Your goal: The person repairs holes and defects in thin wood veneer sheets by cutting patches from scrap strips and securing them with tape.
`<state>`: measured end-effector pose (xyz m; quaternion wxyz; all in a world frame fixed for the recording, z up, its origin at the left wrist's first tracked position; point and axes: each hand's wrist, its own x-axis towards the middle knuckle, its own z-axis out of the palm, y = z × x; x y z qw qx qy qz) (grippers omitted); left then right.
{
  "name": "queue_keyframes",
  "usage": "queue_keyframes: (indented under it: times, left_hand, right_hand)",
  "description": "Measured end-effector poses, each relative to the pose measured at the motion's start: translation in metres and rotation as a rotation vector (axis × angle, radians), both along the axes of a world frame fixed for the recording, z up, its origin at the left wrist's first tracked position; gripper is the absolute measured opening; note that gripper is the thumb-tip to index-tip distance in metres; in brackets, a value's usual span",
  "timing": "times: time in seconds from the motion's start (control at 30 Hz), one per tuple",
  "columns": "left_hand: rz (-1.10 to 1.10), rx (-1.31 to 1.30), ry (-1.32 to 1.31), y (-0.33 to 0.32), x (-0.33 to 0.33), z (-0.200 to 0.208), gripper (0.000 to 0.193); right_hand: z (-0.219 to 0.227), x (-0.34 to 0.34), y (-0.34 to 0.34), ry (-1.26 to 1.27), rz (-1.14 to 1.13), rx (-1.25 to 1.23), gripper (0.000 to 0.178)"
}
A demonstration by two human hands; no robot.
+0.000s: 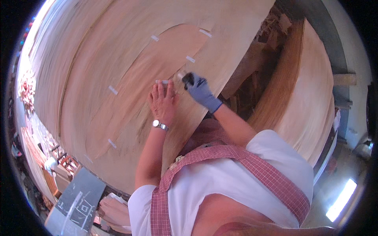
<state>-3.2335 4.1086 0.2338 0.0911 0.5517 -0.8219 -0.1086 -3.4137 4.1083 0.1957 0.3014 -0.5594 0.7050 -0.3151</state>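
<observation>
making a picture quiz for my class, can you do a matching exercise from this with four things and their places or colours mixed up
Things
1. watch
2. glove
3. apron
4. white strips

Places and colours
a. spread out across the wood sheet
b. pinkish-red check
c. around the left wrist
d. worn on the right hand

Right pairs: 1-c, 2-d, 3-b, 4-a

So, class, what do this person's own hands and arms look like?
The left hand is bare, below a silver-coloured wristwatch with a pale round dial and metal band. The right hand wears a blue-grey glove with a bluer cuff. Both forearms are bare below short white sleeves.
</observation>
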Motion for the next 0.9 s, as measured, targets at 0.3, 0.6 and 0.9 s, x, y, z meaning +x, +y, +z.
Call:
queue_keyframes:
  times: [0.3,0.6,0.9]
  left_hand:
    - [-0.228,-0.192,0.209,-0.135,-0.132,0.001,0.049]
    - [-0.344,-0.181,0.064,-0.175,-0.217,-0.035,0.046]
    - [-0.008,-0.151,0.043,-0.15,-0.145,-0.017,0.049]
  right_hand:
    - [0.023,-0.186,-0.141,-0.496,-0.263,0.215,0.02]
    - [0.008,-0.205,-0.169,0.703,0.034,0.101,0.025]
    - [0.047,-0.158,-0.277,-0.05,0.621,0.264,0.042]
